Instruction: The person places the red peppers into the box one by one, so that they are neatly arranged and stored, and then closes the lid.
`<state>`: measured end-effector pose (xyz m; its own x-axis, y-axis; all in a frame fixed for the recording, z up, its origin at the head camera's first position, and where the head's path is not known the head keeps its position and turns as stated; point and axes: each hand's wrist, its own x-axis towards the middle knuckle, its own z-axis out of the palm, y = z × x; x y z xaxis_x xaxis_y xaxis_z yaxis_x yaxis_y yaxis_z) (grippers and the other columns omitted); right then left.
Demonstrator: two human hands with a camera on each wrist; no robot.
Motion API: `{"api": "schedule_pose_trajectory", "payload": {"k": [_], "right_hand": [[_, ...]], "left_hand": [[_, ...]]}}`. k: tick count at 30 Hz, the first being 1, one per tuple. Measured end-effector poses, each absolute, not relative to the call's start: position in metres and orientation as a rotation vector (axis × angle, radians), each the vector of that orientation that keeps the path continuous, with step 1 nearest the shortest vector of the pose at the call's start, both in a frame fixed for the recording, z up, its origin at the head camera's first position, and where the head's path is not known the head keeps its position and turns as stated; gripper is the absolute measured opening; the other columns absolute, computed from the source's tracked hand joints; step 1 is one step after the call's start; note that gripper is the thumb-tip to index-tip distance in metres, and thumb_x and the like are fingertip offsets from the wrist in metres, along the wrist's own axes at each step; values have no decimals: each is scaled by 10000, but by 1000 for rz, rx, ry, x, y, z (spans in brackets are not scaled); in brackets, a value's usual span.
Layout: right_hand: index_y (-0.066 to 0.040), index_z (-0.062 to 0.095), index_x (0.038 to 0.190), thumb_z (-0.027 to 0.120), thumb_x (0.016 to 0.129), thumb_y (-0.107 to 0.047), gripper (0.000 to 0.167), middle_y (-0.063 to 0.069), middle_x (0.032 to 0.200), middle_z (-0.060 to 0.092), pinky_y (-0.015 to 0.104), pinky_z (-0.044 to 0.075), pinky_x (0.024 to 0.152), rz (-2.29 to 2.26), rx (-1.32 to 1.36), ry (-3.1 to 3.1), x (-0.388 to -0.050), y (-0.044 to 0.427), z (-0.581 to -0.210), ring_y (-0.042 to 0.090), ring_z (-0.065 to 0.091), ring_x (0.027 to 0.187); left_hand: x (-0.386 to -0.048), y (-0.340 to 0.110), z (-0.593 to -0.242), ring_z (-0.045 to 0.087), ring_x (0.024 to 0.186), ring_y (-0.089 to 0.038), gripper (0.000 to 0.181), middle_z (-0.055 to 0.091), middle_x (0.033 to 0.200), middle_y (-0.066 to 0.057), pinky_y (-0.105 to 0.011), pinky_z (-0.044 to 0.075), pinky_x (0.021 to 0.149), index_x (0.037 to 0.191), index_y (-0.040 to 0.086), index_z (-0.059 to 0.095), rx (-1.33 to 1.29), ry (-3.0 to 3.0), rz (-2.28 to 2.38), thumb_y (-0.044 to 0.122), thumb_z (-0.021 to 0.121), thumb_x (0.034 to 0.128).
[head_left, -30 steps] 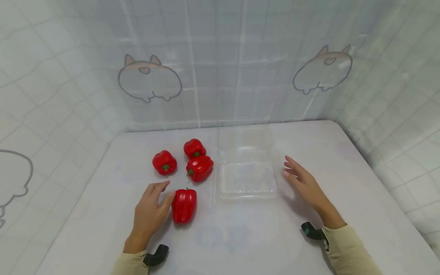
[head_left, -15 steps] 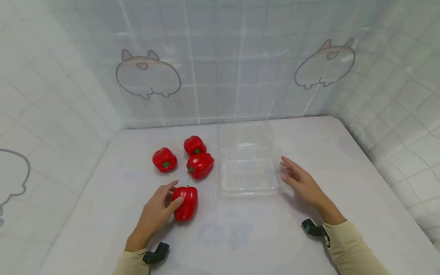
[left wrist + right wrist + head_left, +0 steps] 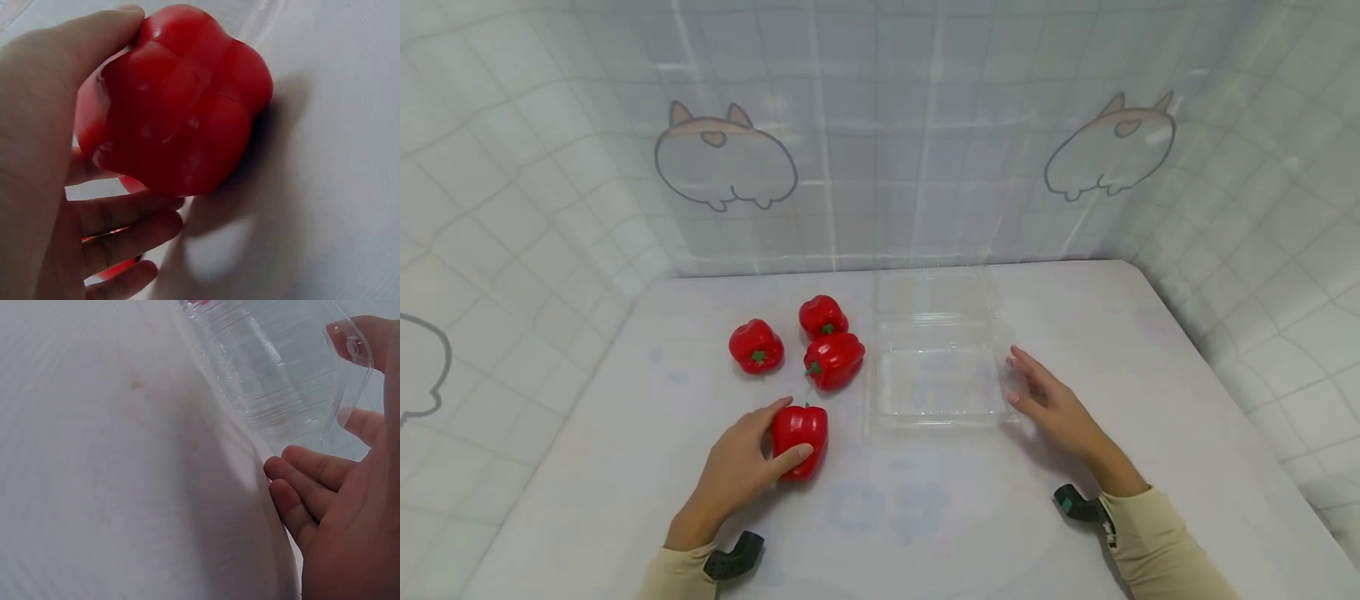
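Note:
My left hand (image 3: 741,462) grips a red bell pepper (image 3: 793,429) on the table, thumb across its near side and index finger behind it. In the left wrist view the same pepper (image 3: 181,106) sits against the thumb and fingers, its lobed end facing the camera. At the right edge of an open clear plastic container (image 3: 936,421), my right hand (image 3: 1063,417) rests with relaxed, spread fingers. Close up in the right wrist view, thumb and index finger of the right hand (image 3: 344,481) touch the rim of the container (image 3: 262,362); its other fingertips rest near the tabletop.
Behind the left hand lie three more red peppers: one apart at left (image 3: 756,347), one at the back (image 3: 823,317) and one in front of it (image 3: 835,361). The container's raised or unfolded lid (image 3: 934,293) extends toward the back wall curtain (image 3: 910,167).
The left hand has moved right, its thumb sliding over the pepper, and now grips it. The right hand has shifted slightly left against the container's edge.

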<state>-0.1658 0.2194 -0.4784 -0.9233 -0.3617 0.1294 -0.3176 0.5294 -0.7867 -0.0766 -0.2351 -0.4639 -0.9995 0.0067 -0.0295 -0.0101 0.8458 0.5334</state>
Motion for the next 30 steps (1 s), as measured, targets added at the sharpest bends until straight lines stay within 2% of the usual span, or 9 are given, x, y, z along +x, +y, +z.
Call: {"api": "schedule_pose_trajectory", "payload": {"k": [4, 9, 12, 18, 21, 27, 30], "right_hand": [[-152, 260, 1596, 618, 1007, -250, 695, 168, 1541, 416, 537, 304, 1136, -1369, -611, 2705, -165, 214, -480, 359, 413, 1395], [-151, 260, 1596, 621, 1005, -266, 701, 177, 1529, 431, 600, 292, 1123, -1360, -615, 2697, -163, 210, -480, 388, 415, 1388], [-173, 256, 1599, 617, 1007, -303, 705, 162, 1523, 444, 605, 288, 1121, -1360, -609, 2705, -163, 209, -478, 382, 417, 1389], [-166, 247, 1601, 604, 1009, -355, 716, 164, 1513, 456, 615, 283, 1119, -1358, -614, 2714, -167, 207, -475, 390, 418, 1384], [-169, 241, 1603, 601, 1012, -348, 715, 153, 1514, 458, 603, 281, 1125, -1352, -615, 2709, -167, 209, -474, 375, 407, 1396], [-191, 230, 1608, 613, 1011, -286, 716, 152, 1499, 479, 581, 296, 1119, -1344, -592, 2726, -163, 215, -477, 364, 399, 1406], [-190, 230, 1608, 618, 1009, -272, 719, 150, 1489, 492, 422, 321, 1134, -1346, -607, 2739, -160, 216, -478, 358, 415, 1398]], "left_hand": [[-72, -238, -469, 497, 1256, -348, 862, 531, 1400, -127, -543, 548, 883, 1486, 154, 448, -23, 2957, 1051, 569, 769, 802], [-68, -241, -476, 489, 1226, -303, 860, 501, 1364, -90, -499, 561, 873, 1493, 156, 416, -17, 2922, 1333, 437, 833, 795], [-71, -242, -475, 490, 1199, -264, 902, 482, 1353, -61, -447, 571, 846, 1506, 163, 391, 23, 2954, 1418, 377, 869, 770], [-80, -238, -472, 474, 1224, -200, 886, 459, 1387, -14, -312, 552, 842, 1513, 197, 386, 113, 3012, 1535, 326, 871, 782], [-81, -233, -468, 466, 1228, -184, 878, 452, 1390, -1, -331, 557, 830, 1507, 234, 391, 121, 3044, 1556, 334, 871, 779], [-89, -223, -454, 448, 1258, -184, 906, 427, 1438, -4, -418, 555, 828, 1516, 206, 387, 214, 3115, 1532, 355, 875, 768], [-95, -219, -445, 452, 1254, -177, 889, 430, 1434, 5, -426, 550, 829, 1506, 206, 394, 289, 3143, 1530, 340, 874, 770]]}}
